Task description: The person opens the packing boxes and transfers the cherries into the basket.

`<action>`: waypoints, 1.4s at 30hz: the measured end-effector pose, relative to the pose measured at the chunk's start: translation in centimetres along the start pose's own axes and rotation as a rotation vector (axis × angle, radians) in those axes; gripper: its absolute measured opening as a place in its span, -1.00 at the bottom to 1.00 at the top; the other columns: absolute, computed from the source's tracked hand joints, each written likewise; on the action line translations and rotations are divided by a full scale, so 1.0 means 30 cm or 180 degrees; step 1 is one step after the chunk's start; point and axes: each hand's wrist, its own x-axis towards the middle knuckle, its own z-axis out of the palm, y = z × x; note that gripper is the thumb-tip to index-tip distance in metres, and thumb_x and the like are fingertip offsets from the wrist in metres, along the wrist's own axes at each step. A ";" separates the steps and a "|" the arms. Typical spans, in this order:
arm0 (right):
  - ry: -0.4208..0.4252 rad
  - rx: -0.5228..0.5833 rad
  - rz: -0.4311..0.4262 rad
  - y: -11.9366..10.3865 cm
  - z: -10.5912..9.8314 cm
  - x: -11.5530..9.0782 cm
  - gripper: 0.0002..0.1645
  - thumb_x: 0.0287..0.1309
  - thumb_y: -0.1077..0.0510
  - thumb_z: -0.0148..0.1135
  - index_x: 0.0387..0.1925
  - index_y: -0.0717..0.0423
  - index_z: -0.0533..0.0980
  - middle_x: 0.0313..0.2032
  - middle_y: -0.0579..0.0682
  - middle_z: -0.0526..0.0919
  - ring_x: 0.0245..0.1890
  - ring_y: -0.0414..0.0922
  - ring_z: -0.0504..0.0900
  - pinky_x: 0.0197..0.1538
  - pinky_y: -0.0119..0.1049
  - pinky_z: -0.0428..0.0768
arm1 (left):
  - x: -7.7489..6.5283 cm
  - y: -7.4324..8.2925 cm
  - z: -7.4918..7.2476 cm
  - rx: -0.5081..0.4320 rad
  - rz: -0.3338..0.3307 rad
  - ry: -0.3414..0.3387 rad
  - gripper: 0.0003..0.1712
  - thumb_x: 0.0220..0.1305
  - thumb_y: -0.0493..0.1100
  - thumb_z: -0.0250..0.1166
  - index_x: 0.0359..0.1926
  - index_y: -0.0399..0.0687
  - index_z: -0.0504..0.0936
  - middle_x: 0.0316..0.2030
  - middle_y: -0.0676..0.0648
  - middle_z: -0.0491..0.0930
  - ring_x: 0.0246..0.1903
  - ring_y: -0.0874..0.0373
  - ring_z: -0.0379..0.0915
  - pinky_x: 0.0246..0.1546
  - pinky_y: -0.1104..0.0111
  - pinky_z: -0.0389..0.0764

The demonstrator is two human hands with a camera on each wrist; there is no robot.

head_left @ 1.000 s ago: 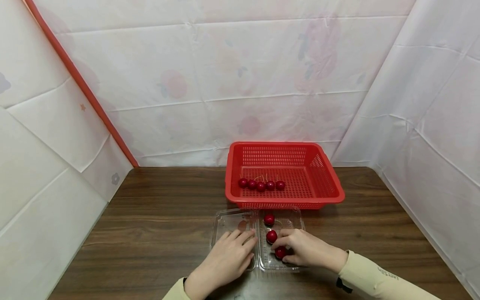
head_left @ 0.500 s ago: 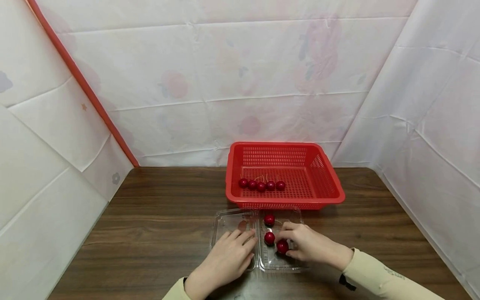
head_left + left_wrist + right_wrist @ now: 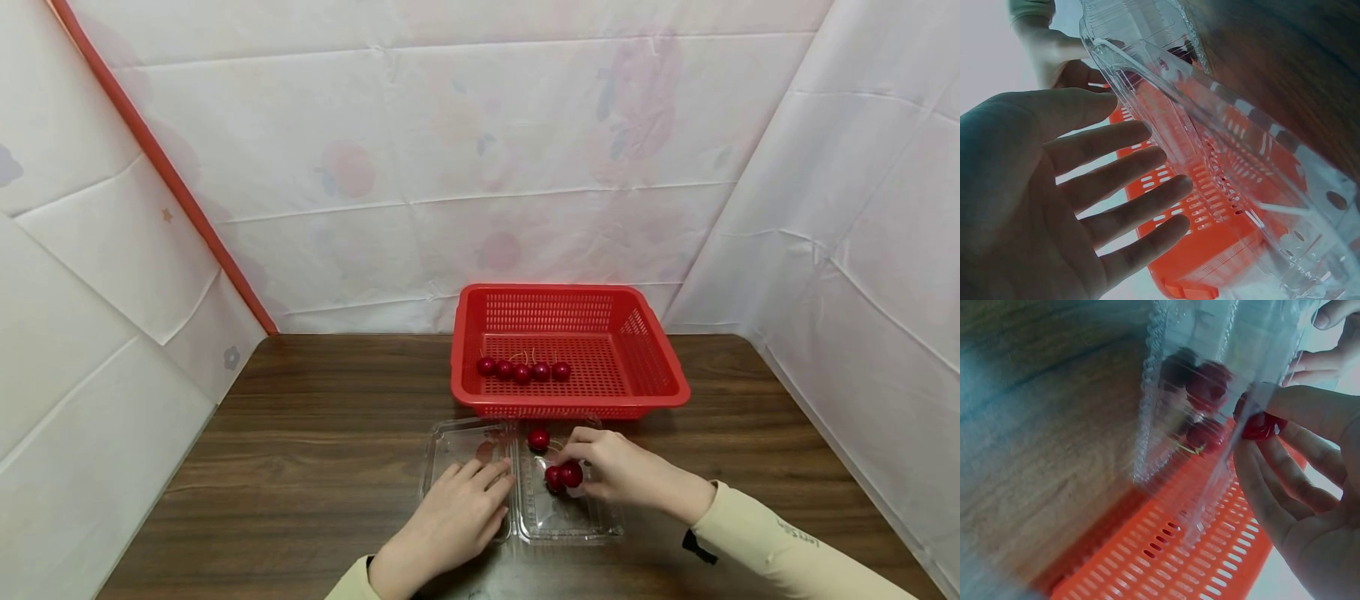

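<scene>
White cloth sheets printed with pale fruit (image 3: 420, 167) wall in a dark brown wood-grain table (image 3: 337, 400). Seen from the head, a rectangular, perforated red plastic basket (image 3: 570, 406) stands at twelve o'clock of a hinged, clear plastic box (image 3: 513, 500), with five round, dark-red stemmed cherries (image 3: 522, 374) lined up inside it. The box lies unfolded: lid half (image 3: 442, 437) at nine o'clock, tray half (image 3: 536, 521) at three, the tray's long axis running twelve to six. The bare left hand (image 3: 463, 510) rests over the lid; the bare right hand (image 3: 618, 472), nearer the fruit, reaches over the tray. At its nine o'clock sits a glossy red cherry (image 3: 572, 474), overlapping in view a second cherry (image 3: 553, 479) just beyond; a third cherry (image 3: 538, 439) lies apart, between ten and eleven.

From the left wrist, the left hand's fingers show straight and spread, grasping nothing; how firmly they bear on the plastic I cannot tell.

From the right wrist, the grip, half hidden from the head, is plain: thumb and fingers pinch the glossy red cherry. Two others show through the tray's wall, one with a stem.
</scene>
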 end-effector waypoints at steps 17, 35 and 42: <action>0.0027 -0.0199 0.0085 0.004 -0.082 0.027 -0.56 -0.27 0.32 0.47 -0.21 0.05 0.61 -0.30 -0.13 0.55 -0.46 -0.35 0.44 -0.37 -0.56 0.47 | 0.000 0.001 0.000 -0.0022 -0.0042 -0.0056 -0.61 0.12 0.06 0.30 -0.04 0.02 0.64 0.02 0.03 0.60 -0.11 0.13 0.49 -0.27 0.29 0.47; 0.0137 -0.0318 0.0024 0.015 -0.172 0.061 -0.57 -0.25 0.37 0.40 -0.20 0.08 0.61 -0.28 -0.09 0.57 -0.41 -0.25 0.57 -0.35 -0.49 0.53 | 0.004 0.001 -0.002 -0.0023 -0.0039 -0.0065 -0.61 0.13 0.05 0.30 -0.04 0.02 0.64 0.01 0.02 0.61 -0.12 0.13 0.51 -0.28 0.30 0.46; 0.0130 -0.0397 0.0043 0.029 -0.185 0.070 -0.56 -0.26 0.32 0.46 -0.20 0.04 0.61 -0.29 -0.12 0.57 -0.41 -0.26 0.53 -0.35 -0.46 0.52 | 0.004 0.002 -0.002 -0.0020 -0.0033 -0.0047 -0.61 0.12 0.06 0.30 -0.05 0.02 0.64 0.01 0.02 0.61 -0.11 0.13 0.50 -0.28 0.30 0.46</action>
